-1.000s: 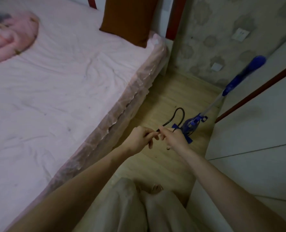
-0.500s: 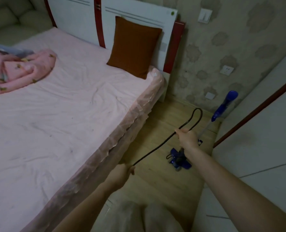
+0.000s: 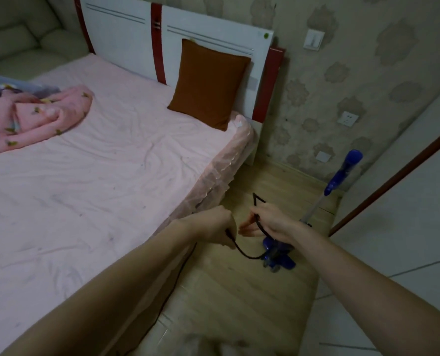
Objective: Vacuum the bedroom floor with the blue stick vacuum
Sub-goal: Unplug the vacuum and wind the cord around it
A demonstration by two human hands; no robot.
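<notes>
I grip the black cord (image 3: 247, 254) in my closed left hand (image 3: 217, 227) and pinch a loop of it in my right hand (image 3: 270, 222); the blue stick vacuum (image 3: 314, 214) stands just beyond on the floor (image 3: 234, 299). Best to feed slack evenly, avoiding kinks.

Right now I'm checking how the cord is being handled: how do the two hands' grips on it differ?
The left hand is a closed fist around the black power cord; the right hand holds a loop of it, fingers looser. The left sits nearer the bed, the right over the blue stick vacuum. Both hold the cord.
</notes>
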